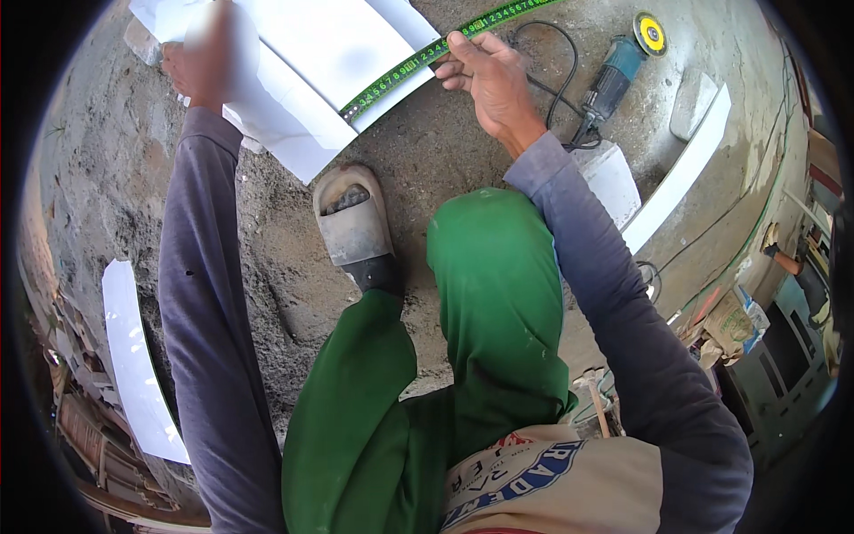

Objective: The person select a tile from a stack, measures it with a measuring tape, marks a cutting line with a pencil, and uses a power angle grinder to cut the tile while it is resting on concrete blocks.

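My right hand [494,89] pinches a green-and-black tape measure [400,73] between thumb and fingers. The tape's blade runs slantwise over a white flat panel [325,40], its end near the panel's close edge, and its other end leaves the view at the top. At the upper left, my left hand [197,67] is over a narrower white piece [289,120] beside that panel. A blurred patch covers much of this hand, so its grip cannot be made out.
An angle grinder [612,80] with a yellow disc and black cord lies right of my right hand. White strips lie on the rough ground at right [680,169] and left [133,356]. My sandalled foot [354,214] is just below the panel. Clutter lines the far right.
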`<state>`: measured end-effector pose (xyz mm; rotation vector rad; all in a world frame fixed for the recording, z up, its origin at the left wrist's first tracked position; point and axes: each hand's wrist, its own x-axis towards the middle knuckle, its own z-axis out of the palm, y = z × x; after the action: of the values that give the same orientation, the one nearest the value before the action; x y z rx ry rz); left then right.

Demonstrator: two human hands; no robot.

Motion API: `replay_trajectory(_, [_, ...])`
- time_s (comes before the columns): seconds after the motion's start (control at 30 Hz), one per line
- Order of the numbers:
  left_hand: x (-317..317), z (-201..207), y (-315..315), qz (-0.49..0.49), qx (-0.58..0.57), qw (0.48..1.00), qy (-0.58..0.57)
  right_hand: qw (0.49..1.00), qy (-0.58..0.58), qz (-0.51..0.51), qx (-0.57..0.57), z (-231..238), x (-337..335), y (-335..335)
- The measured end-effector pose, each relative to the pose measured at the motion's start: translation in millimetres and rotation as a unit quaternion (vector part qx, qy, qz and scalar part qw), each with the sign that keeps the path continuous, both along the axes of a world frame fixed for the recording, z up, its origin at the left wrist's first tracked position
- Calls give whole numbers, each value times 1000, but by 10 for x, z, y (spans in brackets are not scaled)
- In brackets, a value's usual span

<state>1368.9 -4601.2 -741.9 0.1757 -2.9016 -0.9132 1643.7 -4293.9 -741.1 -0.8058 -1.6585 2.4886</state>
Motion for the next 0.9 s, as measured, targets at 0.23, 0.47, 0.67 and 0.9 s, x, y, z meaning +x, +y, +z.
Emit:
replay_trajectory(0.23, [-33,79,-153,0,-13,1000,11,1000,3,7,-15,-16,-47,-109])
replay_trajectory(0.47, [282,493,155,2,15,1000,21,1000,-9,2,2,40,-40,-70])
replay_trajectory(0.67, [302,528,157,4,-15,999,29,1000,-16,15,-9,42,-38,-67])
replay_trajectory(0.9, [289,469,210,27,-16,999,-7,1000,-19,16,-18,50,-20,-18])
